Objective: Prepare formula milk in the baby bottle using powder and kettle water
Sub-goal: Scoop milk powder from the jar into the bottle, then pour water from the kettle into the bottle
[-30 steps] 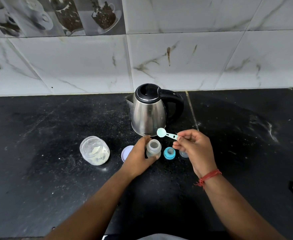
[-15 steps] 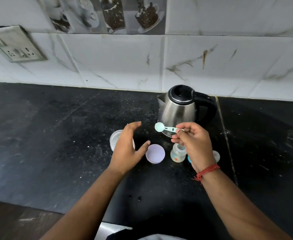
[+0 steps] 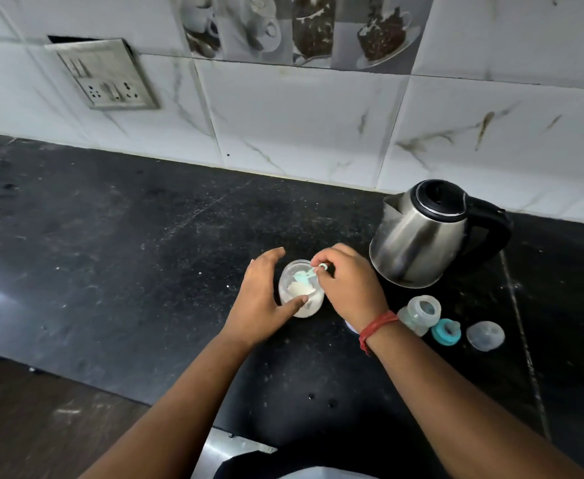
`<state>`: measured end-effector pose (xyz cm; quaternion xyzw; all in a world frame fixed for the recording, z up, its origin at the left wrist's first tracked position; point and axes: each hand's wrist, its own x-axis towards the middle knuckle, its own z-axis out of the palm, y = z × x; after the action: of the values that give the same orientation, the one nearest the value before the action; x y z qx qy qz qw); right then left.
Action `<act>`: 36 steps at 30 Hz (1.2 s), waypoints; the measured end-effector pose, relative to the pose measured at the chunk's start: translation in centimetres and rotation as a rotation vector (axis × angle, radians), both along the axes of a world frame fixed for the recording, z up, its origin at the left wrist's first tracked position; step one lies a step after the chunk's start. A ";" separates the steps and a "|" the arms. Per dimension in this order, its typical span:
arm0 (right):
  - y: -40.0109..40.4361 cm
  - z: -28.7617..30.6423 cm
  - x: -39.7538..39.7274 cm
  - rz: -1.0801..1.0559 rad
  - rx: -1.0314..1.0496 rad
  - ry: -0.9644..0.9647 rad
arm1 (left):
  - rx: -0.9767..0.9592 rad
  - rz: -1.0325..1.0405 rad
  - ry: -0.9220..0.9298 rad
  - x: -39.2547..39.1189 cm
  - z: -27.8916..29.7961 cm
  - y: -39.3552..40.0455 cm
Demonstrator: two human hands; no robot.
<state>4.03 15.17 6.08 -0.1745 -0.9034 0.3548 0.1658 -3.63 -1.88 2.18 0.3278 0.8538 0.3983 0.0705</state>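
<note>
A clear jar of white powder (image 3: pixel 300 295) stands open on the black counter (image 3: pixel 128 271). My left hand (image 3: pixel 262 299) wraps around the jar's left side and front. My right hand (image 3: pixel 349 288) pinches the handle of a pale green scoop (image 3: pixel 304 276), whose bowl dips into the jar. The small open baby bottle (image 3: pixel 420 312) stands to the right, behind my right wrist. Beside it lie the teal teat ring (image 3: pixel 446 331) and a clear cap (image 3: pixel 485 335). The steel kettle (image 3: pixel 421 236) with its black handle stands behind them.
A marbled tile wall rises behind the counter, with a socket plate (image 3: pixel 105 76) at upper left. The jar's pale lid (image 3: pixel 351 327) is mostly hidden under my right wrist. The counter's front edge runs diagonally at lower left, with a dark floor (image 3: pixel 41 426) below.
My left hand left the bottle and closed around the powder jar. My right hand carried the scoop left and down into the jar. The view swung to the left.
</note>
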 end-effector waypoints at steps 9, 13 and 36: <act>-1.8 -1.0 -2.1 0.113 0.368 -0.314 | 0.002 -0.117 -0.020 -1.1 -0.9 -0.4; -1.9 -1.1 -2.2 0.105 0.375 -0.318 | 0.018 -0.136 -0.021 -1.2 -1.3 -0.5; 12.2 2.9 10.6 -0.494 -0.010 0.331 | 0.192 -0.369 0.036 6.8 2.1 11.4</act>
<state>14.67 27.36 8.96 -0.3298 -0.7926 0.3315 0.3912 3.12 9.47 4.26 0.4907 0.7386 0.4523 0.0956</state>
